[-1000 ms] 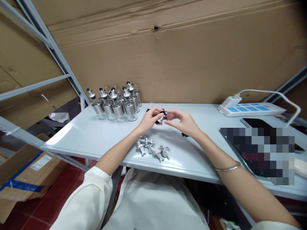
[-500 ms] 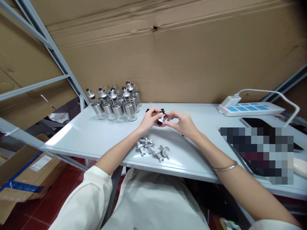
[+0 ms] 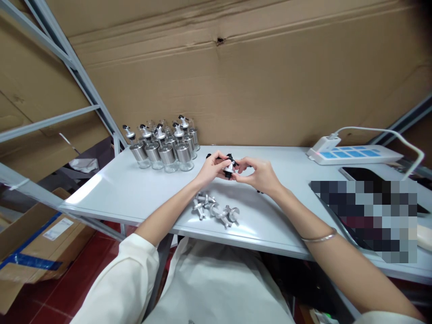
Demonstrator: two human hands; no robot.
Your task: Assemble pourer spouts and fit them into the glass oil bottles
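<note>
Over the middle of the table, my left hand [image 3: 212, 167] is closed around a silver pour spout [image 3: 230, 168] with a black flip cap and a black stopper. My right hand [image 3: 258, 173] meets it from the right, thumb and fingers pinching at the spout's base. Its fingertips partly hide what they grip. Just below the hands lies a loose pile of silver spout pieces [image 3: 216, 209]. Small black parts peek out behind both hands, mostly covered. To the left stand several glass oil bottles [image 3: 168, 155] with steel sleeves; some carry the same silver-and-black spouts.
The white table [image 3: 111, 198] backs onto a cardboard sheet [image 3: 270, 90]. At right are a power strip [image 3: 357, 154] with a charger and white cable, a phone [image 3: 364, 177], and a blurred-out dark object. A grey metal frame [image 3: 84, 85] rises at left, above an open carton [image 3: 43, 243].
The pour spout has turned slightly in my hands and sits a little more upright. My right fingers have shifted slightly around it. The pile and the bottles stay as they were.
</note>
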